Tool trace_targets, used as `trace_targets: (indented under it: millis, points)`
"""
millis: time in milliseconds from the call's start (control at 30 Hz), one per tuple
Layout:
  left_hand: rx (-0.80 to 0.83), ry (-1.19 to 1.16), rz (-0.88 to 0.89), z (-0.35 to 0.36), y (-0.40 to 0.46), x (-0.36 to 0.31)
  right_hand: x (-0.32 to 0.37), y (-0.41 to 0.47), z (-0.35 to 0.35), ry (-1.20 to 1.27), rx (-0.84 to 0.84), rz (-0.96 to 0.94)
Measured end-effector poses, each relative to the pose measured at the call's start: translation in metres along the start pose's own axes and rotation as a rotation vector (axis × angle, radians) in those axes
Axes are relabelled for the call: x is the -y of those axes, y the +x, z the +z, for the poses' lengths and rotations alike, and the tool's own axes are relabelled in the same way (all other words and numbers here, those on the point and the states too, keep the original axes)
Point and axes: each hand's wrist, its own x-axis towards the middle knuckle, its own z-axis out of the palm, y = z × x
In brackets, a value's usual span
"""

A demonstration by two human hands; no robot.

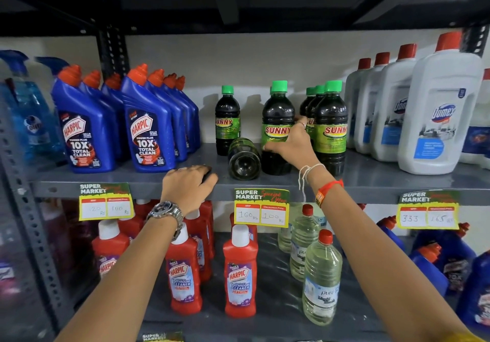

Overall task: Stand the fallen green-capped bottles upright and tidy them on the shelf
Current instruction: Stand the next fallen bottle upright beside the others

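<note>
Dark green-capped bottles with "SUNNY" labels stand on the grey middle shelf (371, 172). One bottle (244, 159) lies on its side with its base facing me. My right hand (290, 144) is wrapped around the lower label of an upright bottle (278, 113) just right of the fallen one. Another upright bottle (227, 119) stands behind and to the left. A row of them (331, 119) stands on the right. My left hand (189, 185) lies palm down on the shelf's front edge, fingers curled over a small dark patch I cannot identify.
Blue Harpic bottles (87, 129) crowd the left of the shelf and white Domex bottles (437, 113) the right. Price tags (261, 208) hang on the front edge. The lower shelf holds red Harpic bottles (240, 272) and clear bottles (322, 280).
</note>
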Motion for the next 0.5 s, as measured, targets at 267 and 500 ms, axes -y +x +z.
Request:
trace_targets:
  millis: [267,500]
  points:
    - [-0.006,0.011,0.016,0.002,0.001,0.001,0.010,-0.008,-0.006,-0.016,0.079,0.058]
    - [-0.055,0.024,0.035,0.002,0.000,0.001,0.059,-0.061,-0.005,-0.417,-0.228,-0.451]
